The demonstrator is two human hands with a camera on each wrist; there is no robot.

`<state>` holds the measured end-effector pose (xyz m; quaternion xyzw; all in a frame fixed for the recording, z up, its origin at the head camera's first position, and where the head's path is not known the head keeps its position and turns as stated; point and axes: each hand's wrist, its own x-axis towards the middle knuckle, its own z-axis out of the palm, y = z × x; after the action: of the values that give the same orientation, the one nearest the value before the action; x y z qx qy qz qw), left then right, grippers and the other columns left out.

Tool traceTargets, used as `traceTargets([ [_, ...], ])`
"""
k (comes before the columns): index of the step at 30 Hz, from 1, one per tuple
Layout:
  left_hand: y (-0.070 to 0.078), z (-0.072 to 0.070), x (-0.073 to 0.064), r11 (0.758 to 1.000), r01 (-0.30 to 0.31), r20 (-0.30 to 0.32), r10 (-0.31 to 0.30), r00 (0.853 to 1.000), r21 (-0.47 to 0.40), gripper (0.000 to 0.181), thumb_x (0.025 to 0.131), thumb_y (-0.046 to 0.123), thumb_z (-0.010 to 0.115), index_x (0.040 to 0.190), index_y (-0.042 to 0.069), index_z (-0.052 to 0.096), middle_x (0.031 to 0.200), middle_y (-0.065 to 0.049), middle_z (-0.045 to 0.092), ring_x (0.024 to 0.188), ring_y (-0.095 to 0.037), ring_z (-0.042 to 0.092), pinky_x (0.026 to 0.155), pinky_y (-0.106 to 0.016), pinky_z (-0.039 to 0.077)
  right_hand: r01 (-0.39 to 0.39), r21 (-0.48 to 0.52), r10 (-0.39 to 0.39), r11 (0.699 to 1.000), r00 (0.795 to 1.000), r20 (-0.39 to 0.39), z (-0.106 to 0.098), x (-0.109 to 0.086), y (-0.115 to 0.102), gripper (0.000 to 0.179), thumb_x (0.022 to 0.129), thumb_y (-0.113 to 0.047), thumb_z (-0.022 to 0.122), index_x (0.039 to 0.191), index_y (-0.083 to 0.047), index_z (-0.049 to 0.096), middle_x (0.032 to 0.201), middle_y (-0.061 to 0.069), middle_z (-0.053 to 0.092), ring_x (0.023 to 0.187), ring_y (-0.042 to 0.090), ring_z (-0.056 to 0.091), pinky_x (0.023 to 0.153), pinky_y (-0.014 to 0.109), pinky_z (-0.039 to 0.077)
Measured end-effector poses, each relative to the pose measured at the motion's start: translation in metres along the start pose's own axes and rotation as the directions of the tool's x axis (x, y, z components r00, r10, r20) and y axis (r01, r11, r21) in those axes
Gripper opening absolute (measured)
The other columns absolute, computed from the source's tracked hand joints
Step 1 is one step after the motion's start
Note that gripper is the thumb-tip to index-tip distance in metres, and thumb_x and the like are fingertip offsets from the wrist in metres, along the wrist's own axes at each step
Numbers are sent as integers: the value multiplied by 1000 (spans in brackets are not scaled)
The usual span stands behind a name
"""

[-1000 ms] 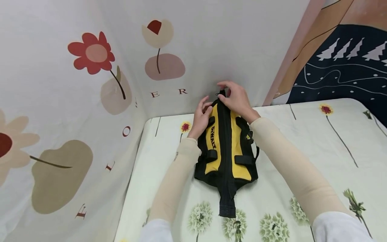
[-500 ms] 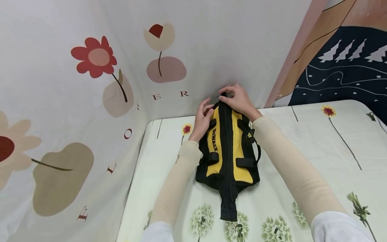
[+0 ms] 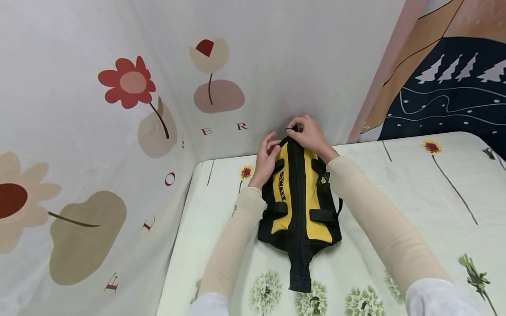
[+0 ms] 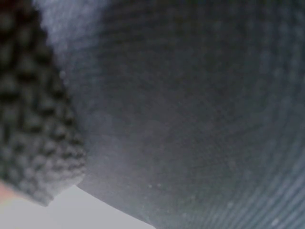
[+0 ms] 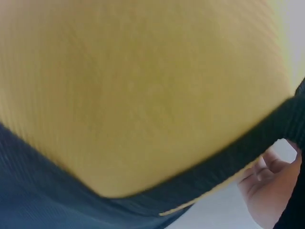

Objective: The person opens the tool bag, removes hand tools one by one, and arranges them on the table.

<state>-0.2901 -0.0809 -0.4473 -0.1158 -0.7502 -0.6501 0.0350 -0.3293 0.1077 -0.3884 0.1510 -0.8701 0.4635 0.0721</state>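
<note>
Yellow and black fabric makes up the tool bag (image 3: 298,199), which lies flat on the flower-printed tablecloth (image 3: 399,188) with its black zipper strip (image 3: 297,193) running from 12 to 6 o'clock. The right hand (image 3: 310,134) sits at the bag's 12 o'clock end, its fingers curled together and pinching the small black tab at the top of the zipper. The left hand (image 3: 266,156) rests at about 10 o'clock on the bag, fingers loosely bent against its upper left shoulder, thumb side toward the zipper; whether it truly grips the cloth cannot be told. Both forearms wear beige sleeves (image 3: 233,237) and flank the bag at 8 and 4 o'clock.

Just beyond the hands, at 12 o'clock, a hanging white sheet (image 3: 118,109) printed with red flowers and letters closes off the corner. At 2 o'clock hangs a dark blue cloth (image 3: 446,96) with white trees. The wrist views are filled by blurred bag fabric pressed close to the lens.
</note>
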Motion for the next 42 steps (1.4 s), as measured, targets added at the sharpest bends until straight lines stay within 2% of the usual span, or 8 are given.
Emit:
traceTargets([
  [4,0,-1,0,1000,4,-11,-4,1000,19,53,119,16,53,171,10,40,153,-17,64,143,-31,57,121,-44,46,1,64,2,998,999,-54,3,-2,-1,20,108,-18,71,113,1,77,124,19,62,94,25,53,85,37,42],
  [11,-1,0,3,996,8,-38,-4,999,89,49,116,14,59,165,10,51,146,-15,71,133,-30,64,114,-42,52,-19,180,41,984,992,-118,3,-8,0,24,110,-18,72,112,5,77,129,18,60,105,25,57,93,35,45],
  [17,-3,1,6,992,28,-99,-16,995,120,42,114,14,64,155,9,62,136,-14,76,124,-29,68,105,-37,55,-7,278,50,961,988,-149,1,-13,-1,26,110,-19,73,115,5,80,111,9,66,89,13,54,83,29,44],
  [20,-3,1,7,992,31,-129,-15,992,124,38,113,12,66,150,8,67,132,-14,78,121,-29,69,101,-35,55,12,322,39,947,988,-152,1,-16,-1,26,109,-19,74,115,5,81,106,12,71,84,12,57,79,27,45],
  [25,-3,3,9,991,17,-167,6,986,132,30,111,10,68,141,7,75,129,-15,79,119,-28,71,101,-35,57,52,347,10,937,984,-175,2,-18,0,25,110,-16,73,114,7,81,110,19,74,84,11,58,79,25,46],
  [28,-3,4,11,990,6,-176,18,984,138,27,111,9,68,136,6,79,129,-15,78,118,-28,72,100,-34,58,62,355,4,933,983,-184,2,-19,1,24,110,-15,72,115,8,80,108,11,75,86,10,59,80,24,47],
  [34,-4,4,11,992,11,-184,13,983,127,26,111,10,68,134,7,81,129,-12,79,112,-25,71,95,-30,58,37,391,16,919,991,-132,-1,-24,0,25,111,-15,71,118,8,79,102,-8,73,86,10,60,76,23,47],
  [42,-1,3,10,993,21,-180,1,984,116,27,112,11,68,135,8,81,130,-12,78,111,-25,71,94,-29,59,-35,394,38,918,999,1,-7,-39,-6,29,113,-16,68,123,10,77,117,14,77,91,6,67,79,18,53],
])
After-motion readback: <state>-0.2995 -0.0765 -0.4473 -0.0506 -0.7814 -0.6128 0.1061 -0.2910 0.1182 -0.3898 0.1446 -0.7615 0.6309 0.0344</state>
